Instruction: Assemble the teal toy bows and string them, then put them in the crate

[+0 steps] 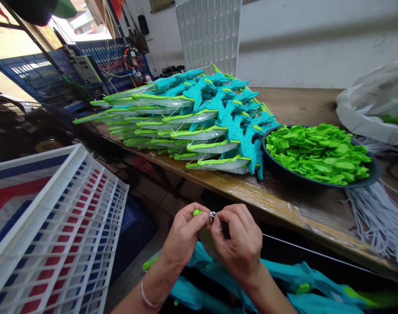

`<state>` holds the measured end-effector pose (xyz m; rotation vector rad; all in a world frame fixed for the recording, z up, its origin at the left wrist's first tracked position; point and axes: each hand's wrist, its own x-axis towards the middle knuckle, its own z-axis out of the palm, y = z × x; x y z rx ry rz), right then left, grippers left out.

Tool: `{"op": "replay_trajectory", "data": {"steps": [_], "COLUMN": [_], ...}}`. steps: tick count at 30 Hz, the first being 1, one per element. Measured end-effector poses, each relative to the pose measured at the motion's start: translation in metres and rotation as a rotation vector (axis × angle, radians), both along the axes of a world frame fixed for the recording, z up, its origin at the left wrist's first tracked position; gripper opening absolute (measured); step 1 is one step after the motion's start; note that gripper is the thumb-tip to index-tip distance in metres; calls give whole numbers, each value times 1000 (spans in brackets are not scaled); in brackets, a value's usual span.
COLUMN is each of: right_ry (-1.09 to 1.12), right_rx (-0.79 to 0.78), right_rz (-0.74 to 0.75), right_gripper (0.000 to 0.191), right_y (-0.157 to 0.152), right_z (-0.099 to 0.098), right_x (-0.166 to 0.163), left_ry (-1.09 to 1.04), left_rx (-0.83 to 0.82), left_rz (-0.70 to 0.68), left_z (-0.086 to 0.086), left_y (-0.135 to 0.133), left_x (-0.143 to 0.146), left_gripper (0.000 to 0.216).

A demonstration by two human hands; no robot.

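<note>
My left hand [182, 233] pinches a small bright green plastic piece [197, 213] between thumb and fingers. Close beside it, my right hand [241, 244] is closed on a white string [212, 214], which looks looped or knotted between the two hands. Farther right, a taut stretch of white cord [303, 248] runs from behind my right hand. Under my forearms lie teal plastic toy bow parts [284, 272] with green fittings; my hands and arms hide part of them. Whether the pinched piece is joined to them is hidden.
Teal and green toy bows [218, 117] are piled on the wooden table [277, 205]. A dark basin [375, 172] holds green plastic pieces, with a bundle of white strings [379, 213] beside it. A white plastic crate [84, 226] stands left; a white bag [359, 104] sits right.
</note>
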<state>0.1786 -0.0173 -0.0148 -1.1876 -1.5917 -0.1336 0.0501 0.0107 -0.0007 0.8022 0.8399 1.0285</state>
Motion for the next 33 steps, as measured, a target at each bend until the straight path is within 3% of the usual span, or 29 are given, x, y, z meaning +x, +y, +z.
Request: {"op": "replay_trajectory", "data": {"steps": [5, 13, 17, 22, 28, 33], "right_ry": [68, 323, 408, 360, 86, 98], "right_rx": [-43, -288, -329, -319, -116, -92], "right_rz": [48, 313, 284, 292, 94, 59], "right_gripper": [13, 11, 12, 17, 16, 16], "right_y": [-2, -4, -4, -6, -5, -10], "right_z": [-1, 12, 14, 13, 10, 10], "right_x": [1, 10, 13, 11, 14, 16], "left_ry": [7, -12, -3, 26, 27, 12], "left_rx": [22, -5, 25, 64, 93, 84], "left_rz": [-25, -49, -68, -54, -55, -71], "left_z": [0, 0, 0, -1, 1, -1], "left_y": [0, -1, 0, 0, 0, 0], "left_x": [0, -2, -2, 0, 2, 1], "left_gripper": [25, 28, 28, 27, 26, 27]}}
